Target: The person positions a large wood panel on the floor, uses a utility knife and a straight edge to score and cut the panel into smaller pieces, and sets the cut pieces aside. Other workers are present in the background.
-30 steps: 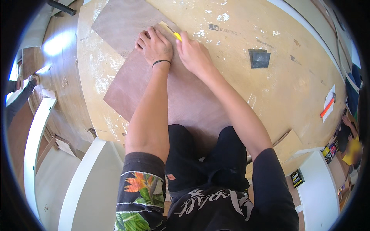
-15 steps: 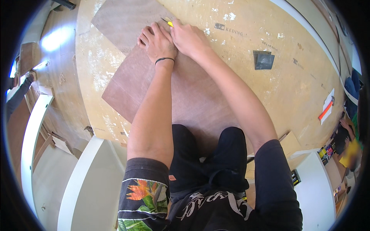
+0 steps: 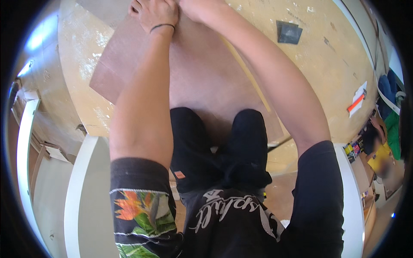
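Observation:
A thin brown wood sheet (image 3: 202,73) lies on the worn yellowish tabletop in front of my knees. My left hand (image 3: 157,15) presses on its far part with fingers apart, a dark band round the wrist. Close to its right, my right hand (image 3: 200,7) is curled at the upper edge of the picture. Its fingertips and the yellow utility knife seen in it half a second ago are out of view. Beside my right forearm, a narrow brown strip (image 3: 273,115) lies along the sheet, with a thin yellow band between them. Another brown sheet (image 3: 101,9) lies at the far left.
Two dark square pieces (image 3: 289,32) rest on the tabletop (image 3: 318,86) at right. Further right is an orange-handled tool (image 3: 356,102) on white paper. White panels (image 3: 79,185) stand at the lower left. At the far right are a person in yellow (image 3: 383,159) and clutter.
The view has tilted, so the hands and sheet sit higher and further left. The knife has left the picture. A yellow gap along the sheet's right side now shows.

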`<action>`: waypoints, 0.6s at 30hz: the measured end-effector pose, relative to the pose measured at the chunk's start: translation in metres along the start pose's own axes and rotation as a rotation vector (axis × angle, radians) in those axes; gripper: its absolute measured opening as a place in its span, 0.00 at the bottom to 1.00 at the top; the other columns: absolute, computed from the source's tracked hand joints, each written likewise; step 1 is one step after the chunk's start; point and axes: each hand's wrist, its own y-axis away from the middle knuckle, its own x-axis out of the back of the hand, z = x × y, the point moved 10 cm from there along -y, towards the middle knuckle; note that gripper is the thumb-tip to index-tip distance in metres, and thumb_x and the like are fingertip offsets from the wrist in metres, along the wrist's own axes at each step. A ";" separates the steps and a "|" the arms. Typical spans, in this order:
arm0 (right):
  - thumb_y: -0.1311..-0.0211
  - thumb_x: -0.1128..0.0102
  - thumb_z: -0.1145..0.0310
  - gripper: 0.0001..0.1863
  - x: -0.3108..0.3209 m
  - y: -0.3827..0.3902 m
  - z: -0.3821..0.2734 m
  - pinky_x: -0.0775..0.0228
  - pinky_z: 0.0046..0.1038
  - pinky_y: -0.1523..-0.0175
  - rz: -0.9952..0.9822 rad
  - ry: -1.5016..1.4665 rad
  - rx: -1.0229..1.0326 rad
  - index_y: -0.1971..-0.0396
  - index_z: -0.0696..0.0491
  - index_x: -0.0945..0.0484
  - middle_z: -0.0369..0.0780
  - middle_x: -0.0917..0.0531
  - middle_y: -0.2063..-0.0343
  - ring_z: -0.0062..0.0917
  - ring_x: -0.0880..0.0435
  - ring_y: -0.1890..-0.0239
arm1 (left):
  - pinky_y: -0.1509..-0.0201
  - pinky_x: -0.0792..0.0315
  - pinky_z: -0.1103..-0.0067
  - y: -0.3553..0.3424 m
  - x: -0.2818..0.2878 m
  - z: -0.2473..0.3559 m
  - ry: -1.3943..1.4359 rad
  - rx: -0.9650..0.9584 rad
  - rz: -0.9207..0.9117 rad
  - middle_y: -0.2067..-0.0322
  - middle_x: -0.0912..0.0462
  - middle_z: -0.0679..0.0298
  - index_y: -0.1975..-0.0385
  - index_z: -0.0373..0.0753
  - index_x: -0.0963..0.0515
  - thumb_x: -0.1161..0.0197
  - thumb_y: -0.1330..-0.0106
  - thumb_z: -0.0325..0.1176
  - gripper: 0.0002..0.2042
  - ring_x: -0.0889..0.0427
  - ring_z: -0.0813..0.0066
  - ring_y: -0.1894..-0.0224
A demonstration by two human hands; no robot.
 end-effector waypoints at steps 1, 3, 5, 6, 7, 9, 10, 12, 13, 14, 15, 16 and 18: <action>0.31 0.60 0.67 0.17 -0.004 0.017 0.013 0.20 0.46 0.58 -0.083 -0.004 -0.072 0.61 0.61 0.21 0.60 0.17 0.68 0.50 0.15 0.61 | 0.43 0.37 0.58 0.001 0.003 0.001 -0.002 -0.005 0.018 0.54 0.25 0.52 0.52 0.42 0.26 0.52 0.29 0.40 0.13 0.28 0.50 0.50; 0.31 0.58 0.69 0.16 0.001 0.043 0.028 0.19 0.45 0.59 -0.146 0.035 -0.146 0.62 0.62 0.21 0.61 0.18 0.69 0.49 0.14 0.62 | 0.43 0.37 0.59 0.000 0.009 0.003 0.009 -0.009 0.053 0.54 0.25 0.52 0.53 0.42 0.26 0.52 0.29 0.40 0.13 0.27 0.51 0.50; 0.32 0.54 0.70 0.13 0.007 0.077 0.036 0.19 0.43 0.60 -0.142 0.101 -0.182 0.64 0.62 0.22 0.61 0.17 0.71 0.46 0.13 0.63 | 0.44 0.36 0.59 -0.001 0.008 0.005 0.027 -0.016 0.037 0.54 0.25 0.52 0.53 0.42 0.26 0.52 0.29 0.40 0.13 0.27 0.51 0.50; 0.31 0.55 0.67 0.13 0.007 0.091 0.038 0.20 0.45 0.60 -0.154 0.101 -0.167 0.60 0.61 0.25 0.59 0.17 0.71 0.48 0.14 0.64 | 0.44 0.36 0.59 -0.001 0.009 0.006 0.018 -0.022 0.042 0.54 0.25 0.52 0.53 0.42 0.26 0.53 0.28 0.40 0.13 0.27 0.51 0.50; 0.29 0.55 0.64 0.14 0.007 0.106 0.042 0.22 0.47 0.61 -0.168 0.103 -0.149 0.56 0.60 0.28 0.57 0.17 0.72 0.51 0.15 0.66 | 0.44 0.36 0.59 -0.002 0.009 0.006 0.009 -0.023 0.048 0.54 0.25 0.52 0.53 0.42 0.26 0.53 0.28 0.40 0.13 0.27 0.51 0.51; 0.28 0.56 0.62 0.15 0.002 0.133 0.054 0.24 0.50 0.61 -0.218 0.101 -0.154 0.53 0.58 0.31 0.56 0.17 0.73 0.53 0.17 0.68 | 0.45 0.35 0.59 -0.001 0.007 0.004 -0.007 -0.020 0.045 0.54 0.25 0.52 0.53 0.43 0.26 0.53 0.28 0.40 0.13 0.27 0.50 0.51; 0.27 0.56 0.61 0.15 -0.001 0.148 0.062 0.24 0.50 0.62 -0.249 0.100 -0.181 0.52 0.58 0.32 0.56 0.18 0.74 0.54 0.17 0.68 | 0.45 0.35 0.59 0.000 0.005 0.003 -0.007 -0.019 0.039 0.54 0.24 0.52 0.53 0.43 0.26 0.53 0.28 0.40 0.13 0.27 0.50 0.51; 0.27 0.56 0.61 0.15 -0.003 0.172 0.076 0.25 0.50 0.63 -0.285 0.100 -0.220 0.52 0.57 0.33 0.56 0.18 0.75 0.54 0.18 0.69 | 0.45 0.35 0.59 0.001 0.002 0.002 -0.006 -0.014 0.048 0.54 0.24 0.51 0.53 0.43 0.25 0.53 0.28 0.41 0.13 0.27 0.50 0.51; 0.27 0.56 0.60 0.15 -0.003 0.184 0.082 0.25 0.51 0.63 -0.292 0.096 -0.239 0.52 0.56 0.34 0.56 0.19 0.75 0.54 0.18 0.69 | 0.45 0.34 0.58 0.001 0.002 0.002 -0.004 -0.016 0.058 0.54 0.24 0.51 0.53 0.43 0.25 0.53 0.28 0.41 0.13 0.27 0.50 0.50; 0.27 0.56 0.60 0.15 -0.003 0.197 0.087 0.26 0.51 0.63 -0.298 0.094 -0.256 0.52 0.56 0.34 0.56 0.19 0.76 0.55 0.18 0.69 | 0.46 0.34 0.58 0.001 0.002 0.001 -0.003 -0.017 0.067 0.54 0.24 0.51 0.53 0.43 0.25 0.53 0.28 0.41 0.13 0.27 0.50 0.50; 0.27 0.56 0.60 0.15 -0.003 0.211 0.093 0.26 0.51 0.64 -0.315 0.110 -0.267 0.52 0.56 0.34 0.56 0.19 0.76 0.55 0.18 0.70 | 0.45 0.34 0.58 0.001 0.001 0.001 0.007 -0.017 0.071 0.54 0.24 0.50 0.53 0.43 0.25 0.53 0.28 0.41 0.14 0.27 0.49 0.50; 0.26 0.56 0.60 0.15 -0.002 0.226 0.098 0.26 0.51 0.64 -0.328 0.128 -0.275 0.53 0.56 0.34 0.55 0.19 0.77 0.54 0.18 0.70 | 0.45 0.34 0.58 0.001 0.001 0.001 0.017 -0.018 0.078 0.54 0.24 0.50 0.53 0.43 0.25 0.53 0.28 0.41 0.14 0.27 0.49 0.50; 0.26 0.55 0.59 0.14 -0.003 0.259 0.110 0.26 0.51 0.65 -0.369 0.148 -0.317 0.53 0.55 0.34 0.55 0.19 0.77 0.54 0.18 0.71 | 0.45 0.35 0.57 0.001 -0.001 0.000 0.031 -0.014 0.073 0.54 0.24 0.50 0.53 0.43 0.25 0.53 0.28 0.41 0.14 0.27 0.49 0.50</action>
